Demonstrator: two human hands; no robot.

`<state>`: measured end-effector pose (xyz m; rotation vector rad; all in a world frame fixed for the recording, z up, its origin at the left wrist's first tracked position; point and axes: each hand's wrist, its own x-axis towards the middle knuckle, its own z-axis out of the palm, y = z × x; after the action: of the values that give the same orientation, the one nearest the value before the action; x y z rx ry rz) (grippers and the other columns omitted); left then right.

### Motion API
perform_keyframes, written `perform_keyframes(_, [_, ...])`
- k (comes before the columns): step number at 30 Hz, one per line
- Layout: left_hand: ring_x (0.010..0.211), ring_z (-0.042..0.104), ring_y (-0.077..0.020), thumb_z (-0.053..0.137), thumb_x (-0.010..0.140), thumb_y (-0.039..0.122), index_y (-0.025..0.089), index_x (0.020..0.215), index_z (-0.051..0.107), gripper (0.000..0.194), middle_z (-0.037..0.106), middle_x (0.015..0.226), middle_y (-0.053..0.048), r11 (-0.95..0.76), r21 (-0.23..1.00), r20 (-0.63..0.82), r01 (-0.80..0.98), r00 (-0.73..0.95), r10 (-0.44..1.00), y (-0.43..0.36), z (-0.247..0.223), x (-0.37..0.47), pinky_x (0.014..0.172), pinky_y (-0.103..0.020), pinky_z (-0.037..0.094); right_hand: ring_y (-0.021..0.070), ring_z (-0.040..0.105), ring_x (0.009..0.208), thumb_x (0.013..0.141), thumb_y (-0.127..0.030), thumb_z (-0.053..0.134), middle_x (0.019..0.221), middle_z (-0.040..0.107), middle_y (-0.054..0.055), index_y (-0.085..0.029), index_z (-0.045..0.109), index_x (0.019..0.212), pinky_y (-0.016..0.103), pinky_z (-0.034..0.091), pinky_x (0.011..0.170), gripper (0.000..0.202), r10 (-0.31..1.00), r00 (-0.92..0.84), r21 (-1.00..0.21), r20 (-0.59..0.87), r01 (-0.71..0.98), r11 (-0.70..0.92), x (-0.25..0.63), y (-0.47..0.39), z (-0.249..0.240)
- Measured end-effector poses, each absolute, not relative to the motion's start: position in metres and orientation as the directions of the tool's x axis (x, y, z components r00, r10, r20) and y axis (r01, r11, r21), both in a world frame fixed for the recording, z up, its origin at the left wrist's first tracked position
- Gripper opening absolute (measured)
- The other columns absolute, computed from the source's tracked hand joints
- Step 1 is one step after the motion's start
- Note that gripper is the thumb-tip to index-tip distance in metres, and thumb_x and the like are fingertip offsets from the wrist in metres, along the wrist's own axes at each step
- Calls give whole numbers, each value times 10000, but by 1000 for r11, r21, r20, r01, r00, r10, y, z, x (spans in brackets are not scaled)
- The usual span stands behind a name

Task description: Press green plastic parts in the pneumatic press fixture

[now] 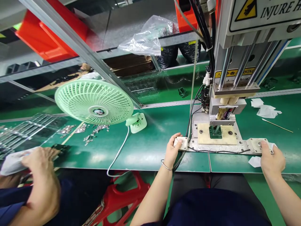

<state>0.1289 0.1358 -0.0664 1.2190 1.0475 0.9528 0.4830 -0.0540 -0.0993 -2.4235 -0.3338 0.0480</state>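
My left hand (172, 150) rests on the left button box (181, 142) of a small press machine (229, 78), thumb on its button. My right hand (270, 158) presses the right button box (256, 145) in the same way. Between them, on the metal base plate (242, 145), a beige fixture block (203, 134) carries a small green part (215, 131) directly under the press head (225, 110). Neither hand holds a loose object.
A light green desk fan (94, 101) stands on the green bench at left, its white cord (117, 153) trailing off the front edge. Small metal parts (94, 130) lie scattered near it. A co-worker's hand (39, 157) works at far left. White scraps (265, 110) and a swab (277, 125) lie at right.
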Motion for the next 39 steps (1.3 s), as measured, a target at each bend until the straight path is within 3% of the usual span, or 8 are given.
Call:
perform_keyframes(30, [1087,581,-218,689,806,455,190,1226,557,514,600,1215,-110,97,995,-91,-11,263,960,136,-71,126,872,-271,475,213,458,768,812,-659,451,859,554,52,-215,532,777,322,326,684,452,244,969,-641,49,217,-736,481,-53,-96])
perform_keyframes(39, [1088,580,-216,691,806,459,190,1222,559,513,604,1214,-107,90,996,-89,8,263,961,136,-69,127,897,-282,474,251,489,761,772,-723,427,831,561,44,-228,541,765,349,348,675,509,227,972,-646,54,208,-735,482,-54,-97])
